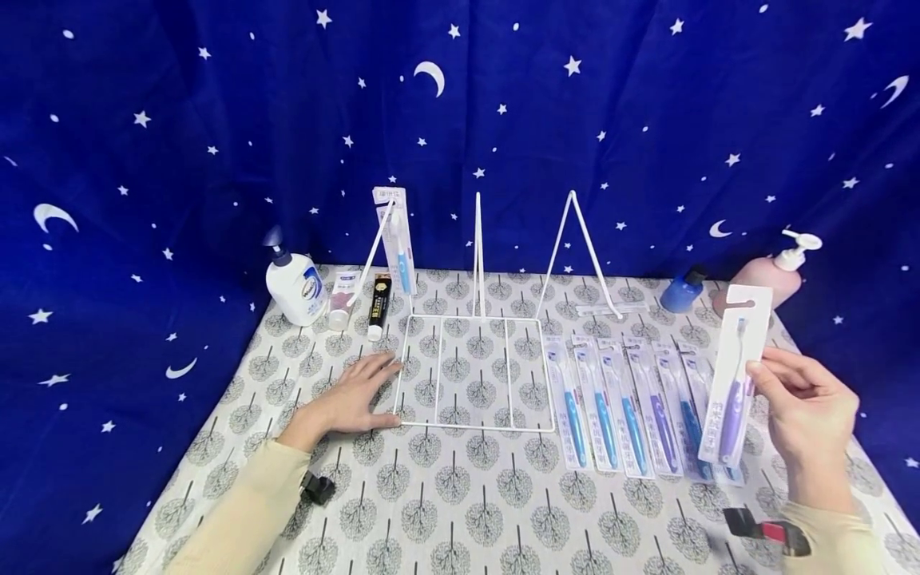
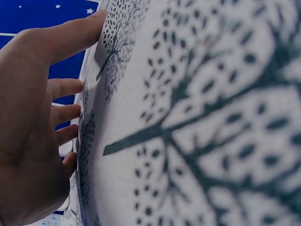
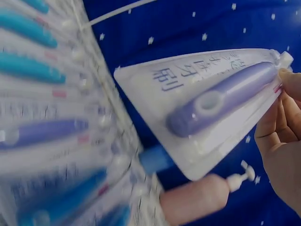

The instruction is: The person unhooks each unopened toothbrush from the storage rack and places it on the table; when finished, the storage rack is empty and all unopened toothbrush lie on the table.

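Note:
My right hand (image 1: 815, 407) pinches a packaged purple toothbrush (image 1: 733, 415) by its right edge, thumb in front. The pack stands nearly upright, its hang hole at the top, and overlaps the end of a row of packaged toothbrushes (image 1: 605, 407) with blue and purple handles. In the right wrist view the held pack's purple handle (image 3: 221, 99) points toward the camera. My left hand (image 1: 359, 395) lies on the table with fingers spread, fingertips and thumb at the left side of a white wire display rack (image 1: 474, 429). One packaged blue toothbrush (image 1: 402, 255) hangs on the rack's left arm.
Behind the left hand are a white pump bottle (image 1: 295, 287), a pale tube (image 1: 343, 303) and a black tube (image 1: 379, 307). A blue bottle (image 1: 681, 294) and a pink pump bottle (image 1: 762, 279) stand at the back right. A starry blue curtain (image 1: 287, 104) hangs behind the table.

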`<state>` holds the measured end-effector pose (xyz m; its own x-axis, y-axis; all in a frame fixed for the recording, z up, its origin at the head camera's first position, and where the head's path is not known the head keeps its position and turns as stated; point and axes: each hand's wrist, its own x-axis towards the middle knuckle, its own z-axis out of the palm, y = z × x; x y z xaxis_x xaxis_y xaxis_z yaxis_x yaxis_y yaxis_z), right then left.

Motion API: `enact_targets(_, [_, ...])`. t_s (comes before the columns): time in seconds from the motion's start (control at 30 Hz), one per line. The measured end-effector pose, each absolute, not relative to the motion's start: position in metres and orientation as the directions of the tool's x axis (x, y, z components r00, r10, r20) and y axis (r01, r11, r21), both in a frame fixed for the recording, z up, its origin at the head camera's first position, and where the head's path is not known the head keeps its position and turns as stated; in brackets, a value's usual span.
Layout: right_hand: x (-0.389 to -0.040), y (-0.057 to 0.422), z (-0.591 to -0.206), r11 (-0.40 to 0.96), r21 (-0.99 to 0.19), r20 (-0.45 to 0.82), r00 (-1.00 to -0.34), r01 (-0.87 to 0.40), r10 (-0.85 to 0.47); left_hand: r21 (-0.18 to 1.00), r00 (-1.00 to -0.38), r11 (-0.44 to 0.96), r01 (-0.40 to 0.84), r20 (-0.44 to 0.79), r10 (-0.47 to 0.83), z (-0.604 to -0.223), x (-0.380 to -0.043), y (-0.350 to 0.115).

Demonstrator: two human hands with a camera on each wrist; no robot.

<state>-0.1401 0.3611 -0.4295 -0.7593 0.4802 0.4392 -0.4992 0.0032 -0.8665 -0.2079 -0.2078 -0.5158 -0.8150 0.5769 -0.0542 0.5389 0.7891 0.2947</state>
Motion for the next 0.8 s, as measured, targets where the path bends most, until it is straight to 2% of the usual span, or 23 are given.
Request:
enact_targets(0.13, [-0.143,0.38,-0.441,0.14,-0.935,0.348,-0.768,-0.326,0.538,0.291,-0.816,0.791,0.539,-0.053,0.576,-0.516,-0.208,-0.208])
enact_targets(0.2, [-0.145,0.389,-0.447,0.162,-0.963,0.27,-0.781,-0.216,0.564,0.288,-0.817,0.792,0.538,-0.052,0.574,-0.516,-0.208,-0.208])
enact_targets(0.37, [-0.147,0.409,-0.462,0.322,-0.946,0.168,-0.803,0.031,0.571,0.288,-0.815,0.788,0.544,-0.04,0.577,-0.518,-0.209,-0.208])
enact_targets(0.53, [-0.145,0.425,-0.476,0.406,-0.909,0.148,-0.838,0.095,0.526,0.291,-0.819,0.794,0.534,-0.054,0.571,-0.518,-0.209,-0.207])
enact_targets(0.8, [-0.146,0.446,-0.494,0.595,-0.78,0.133,-0.877,0.195,0.462,0.294,-0.817,0.791,0.536,-0.056,0.574,-0.518,-0.208,-0.207])
